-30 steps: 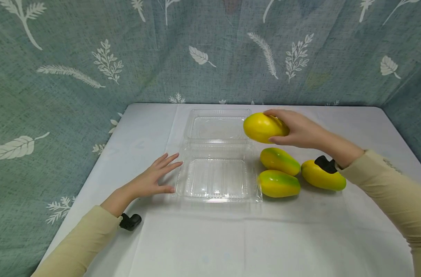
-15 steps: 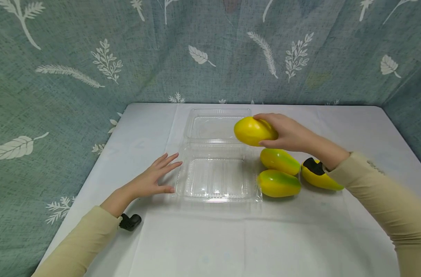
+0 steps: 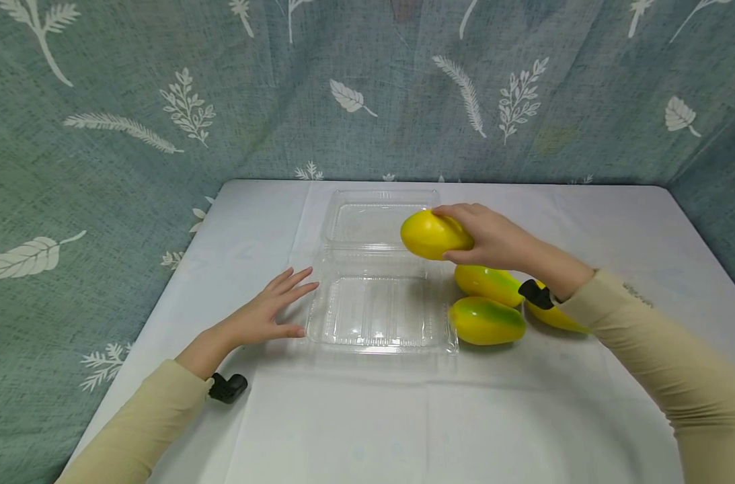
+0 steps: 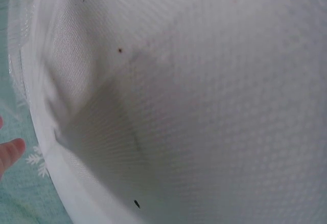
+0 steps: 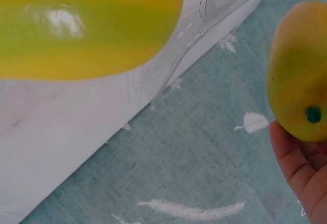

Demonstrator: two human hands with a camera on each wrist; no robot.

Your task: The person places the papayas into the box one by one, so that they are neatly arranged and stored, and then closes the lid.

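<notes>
My right hand [image 3: 488, 235] grips a yellow mango [image 3: 435, 234] between thumb and fingers, raised over the right side of a clear plastic clamshell container [image 3: 376, 349]. In the right wrist view the held mango [image 5: 301, 75] shows a small dark green stem spot. My left hand [image 3: 261, 312] has its fingers spread, fingertips right at the container's left edge. The container lies opened flat, its lid half [image 3: 382, 195] at the back and its ribbed tray half in front. Only a fingertip [image 4: 13, 150] of my left hand shows in the left wrist view.
Right of the container lie a front mango [image 3: 487, 321], a mango behind it [image 3: 488, 282] and a third mango [image 3: 555, 316], partly hidden by my right wrist. A white cloth [image 3: 343, 423] covers the table. A green leaf-patterned curtain [image 3: 379, 134] hangs behind and at the sides.
My right hand has carried the mango leftward and slightly toward me, from beside the lid half to over the container's right side. My left hand has stayed put.
</notes>
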